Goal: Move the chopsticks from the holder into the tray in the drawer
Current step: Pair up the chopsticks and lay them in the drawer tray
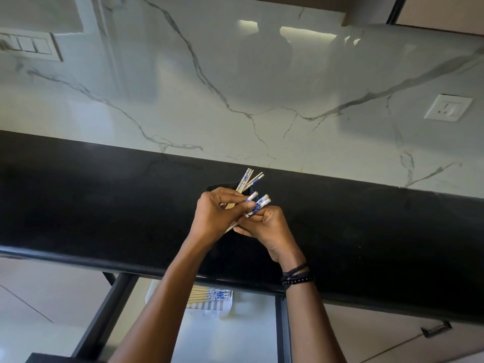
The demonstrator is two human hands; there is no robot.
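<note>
**Fingers [230, 194] of both hands gripping chopsticks [259, 204]**

The left hand [217, 213] and right hand [271, 229] each curl round blue-ended sticks just above the black holder [222, 186] on the bench [104, 205]. More stand in the holder. Others lie flat in the white tray [204, 307] inside the open drawer [110, 310].

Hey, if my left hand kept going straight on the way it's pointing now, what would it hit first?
Most likely your left hand would first meet the chopsticks standing in the holder, just past its fingers. The marble wall lies beyond them. Depth is hard to judge from this single view.
</note>
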